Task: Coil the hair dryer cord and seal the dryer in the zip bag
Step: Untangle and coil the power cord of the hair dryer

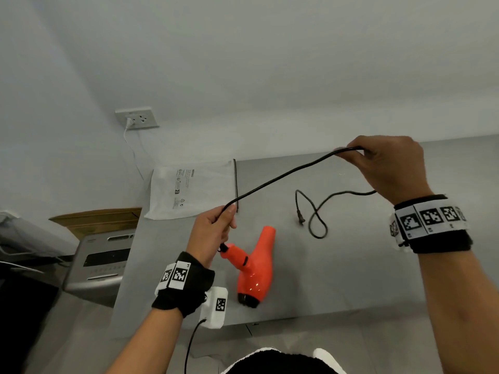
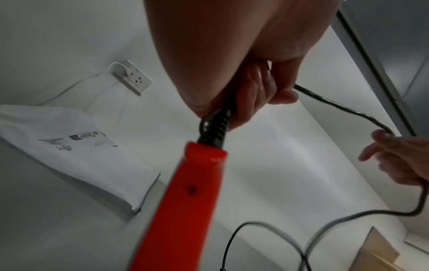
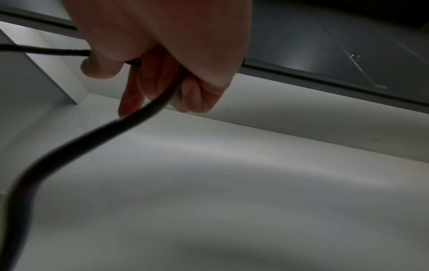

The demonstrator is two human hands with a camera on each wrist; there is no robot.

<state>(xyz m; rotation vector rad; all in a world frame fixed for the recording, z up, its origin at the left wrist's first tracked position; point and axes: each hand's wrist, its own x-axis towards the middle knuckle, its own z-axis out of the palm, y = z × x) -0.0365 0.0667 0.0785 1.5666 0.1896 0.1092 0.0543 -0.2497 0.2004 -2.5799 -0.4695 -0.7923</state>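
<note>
An orange hair dryer lies on the grey table, its handle pointing toward my left hand. That hand grips the black cord just above the handle's strain relief. The cord rises in a taut span to my right hand, which holds it raised over the table's far side. In the right wrist view the cord passes through the curled fingers. Beyond that hand it drops in a loose loop with the plug on the table. A white zip bag lies flat at the table's far left corner.
A wall socket with a white cable plugged in sits above the bag. A grey machine and a cardboard box stand left of the table. The table's near edge runs just below the dryer.
</note>
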